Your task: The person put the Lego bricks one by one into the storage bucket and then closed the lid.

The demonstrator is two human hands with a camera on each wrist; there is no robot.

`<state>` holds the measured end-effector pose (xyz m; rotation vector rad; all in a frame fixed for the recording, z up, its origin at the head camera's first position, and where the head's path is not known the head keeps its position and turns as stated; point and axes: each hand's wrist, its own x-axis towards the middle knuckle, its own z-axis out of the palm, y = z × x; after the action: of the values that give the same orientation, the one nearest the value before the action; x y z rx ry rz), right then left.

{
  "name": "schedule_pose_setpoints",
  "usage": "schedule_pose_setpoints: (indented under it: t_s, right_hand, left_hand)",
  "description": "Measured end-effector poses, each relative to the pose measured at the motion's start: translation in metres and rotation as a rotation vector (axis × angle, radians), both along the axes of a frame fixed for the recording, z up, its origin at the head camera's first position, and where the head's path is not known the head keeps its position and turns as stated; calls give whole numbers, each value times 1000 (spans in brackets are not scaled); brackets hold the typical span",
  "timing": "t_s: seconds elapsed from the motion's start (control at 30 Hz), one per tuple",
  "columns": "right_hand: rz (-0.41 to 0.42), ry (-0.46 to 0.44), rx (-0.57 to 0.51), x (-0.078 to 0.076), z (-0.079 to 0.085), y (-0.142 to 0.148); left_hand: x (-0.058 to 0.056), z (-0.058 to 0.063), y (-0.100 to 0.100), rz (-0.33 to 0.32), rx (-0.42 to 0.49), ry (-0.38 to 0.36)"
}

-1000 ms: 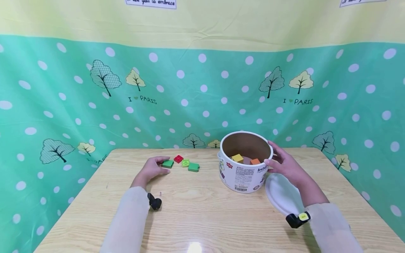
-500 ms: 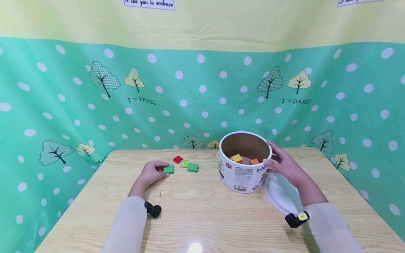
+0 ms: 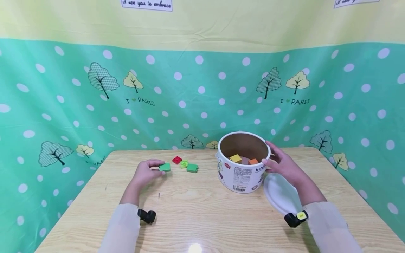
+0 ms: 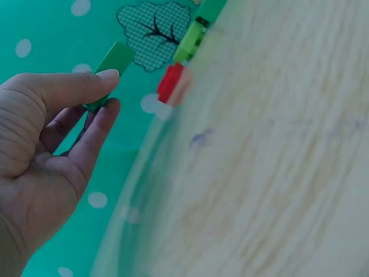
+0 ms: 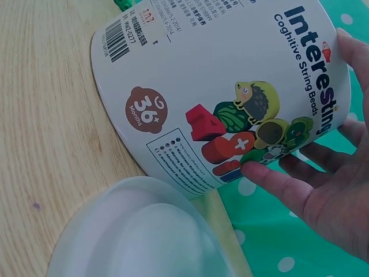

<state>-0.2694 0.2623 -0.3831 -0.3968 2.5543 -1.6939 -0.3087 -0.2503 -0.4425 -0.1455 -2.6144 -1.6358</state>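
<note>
My left hand (image 3: 143,175) pinches a green building block (image 3: 164,167) between thumb and fingers at the table's back left. In the left wrist view the thumb lies across this green block (image 4: 115,60), part of which the fingers hide. My right hand (image 3: 286,168) touches the right side of a white toy bucket (image 3: 242,177), spread along its outer wall by the rim. The right wrist view shows the thumb against the bucket's printed side (image 5: 173,75). Inside the bucket lie a yellow block (image 3: 235,158) and an orange block (image 3: 253,161).
A red block (image 3: 177,160), a lime block (image 3: 184,163) and another green block (image 3: 192,168) lie close together right of my left hand. A pale lid (image 3: 280,193) sits beside the bucket below my right forearm. A dotted curtain (image 3: 167,123) hangs behind the table (image 3: 202,218).
My left hand has closed its hold on the green block, brought it a little toward me, then drawn it slightly left, away from the others. The right hand stays at the bucket.
</note>
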Motion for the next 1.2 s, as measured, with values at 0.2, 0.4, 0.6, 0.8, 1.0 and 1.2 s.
schedule_pose_setpoints:
  t_s: [0.2, 0.4, 0.6, 0.8, 1.0, 1.2]
  right_hand:
    - [5, -7, -7, -1, 1, -1]
    - [8, -11, -9, -2, 2, -1]
    - [4, -11, -9, 0, 3, -1]
    - [-6, -4, 10, 1, 1, -1]
    - [-11, 0, 22, 1, -1, 0]
    - [6, -1, -3, 1, 0, 0]
  left_hand:
    - [5, 6, 4, -23, 42, 4]
    - [9, 13, 10, -47, 66, 15]
    - [15, 22, 19, -75, 74, 29]
    - [20, 31, 31, -117, 131, 58]
    - [27, 38, 46, -160, 187, 72]
    - [33, 46, 61, -181, 244, 90]
